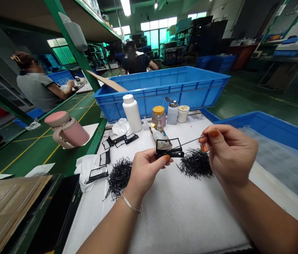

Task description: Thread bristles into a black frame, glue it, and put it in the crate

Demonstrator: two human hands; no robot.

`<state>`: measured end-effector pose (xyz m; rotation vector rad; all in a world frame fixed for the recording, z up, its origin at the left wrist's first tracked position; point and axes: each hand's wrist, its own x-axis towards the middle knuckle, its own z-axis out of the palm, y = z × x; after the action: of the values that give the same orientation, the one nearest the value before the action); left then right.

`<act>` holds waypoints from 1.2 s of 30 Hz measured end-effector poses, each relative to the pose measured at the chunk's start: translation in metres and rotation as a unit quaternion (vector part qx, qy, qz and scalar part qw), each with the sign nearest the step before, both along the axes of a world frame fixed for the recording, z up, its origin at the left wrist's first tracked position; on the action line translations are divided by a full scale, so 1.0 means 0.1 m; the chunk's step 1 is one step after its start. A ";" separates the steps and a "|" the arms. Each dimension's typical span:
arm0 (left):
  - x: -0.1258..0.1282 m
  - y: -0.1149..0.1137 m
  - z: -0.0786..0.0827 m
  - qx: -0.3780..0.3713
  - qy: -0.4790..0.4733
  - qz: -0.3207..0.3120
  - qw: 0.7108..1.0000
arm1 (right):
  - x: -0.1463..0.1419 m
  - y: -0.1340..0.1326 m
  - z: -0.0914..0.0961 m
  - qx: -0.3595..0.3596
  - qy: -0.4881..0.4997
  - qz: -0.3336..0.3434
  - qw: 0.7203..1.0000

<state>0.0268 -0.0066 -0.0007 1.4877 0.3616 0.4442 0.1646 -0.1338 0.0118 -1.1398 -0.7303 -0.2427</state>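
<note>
Held frame point(175, 154) plastic; bracelet point(130, 205) shiny metal; bin point(162, 96) smooth plastic.

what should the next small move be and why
Probably, the right hand should gently guide the thin, dark, straight rod a little way along the lower side of the black, rectangular, plastic-looking frame: the left hand holds that frame raised, and the rod's far end appears to reach it, though contact is hard to tell.

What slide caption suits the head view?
Left hand holds a black frame, right hand a thin rod pointed at it; two piles of black strips nearby.
</note>
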 end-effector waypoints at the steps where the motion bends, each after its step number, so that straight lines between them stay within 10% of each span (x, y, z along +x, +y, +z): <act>1: 0.00 0.00 0.00 -0.001 0.000 0.001 1.000 | 0.00 0.00 0.00 -0.001 -0.006 -0.003 1.000; 29: -0.04 0.14 0.03 0.008 -0.020 0.058 0.998 | 0.20 -0.05 0.07 0.059 0.067 0.001 0.996; 36: -0.09 0.27 0.13 -0.039 -0.056 0.167 0.984 | 0.20 0.10 0.05 -0.084 -0.014 -0.030 0.996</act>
<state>0.0178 0.0206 0.0125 1.3214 0.5359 0.7694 0.1847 -0.1240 0.0165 -1.3213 -0.7523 -0.2520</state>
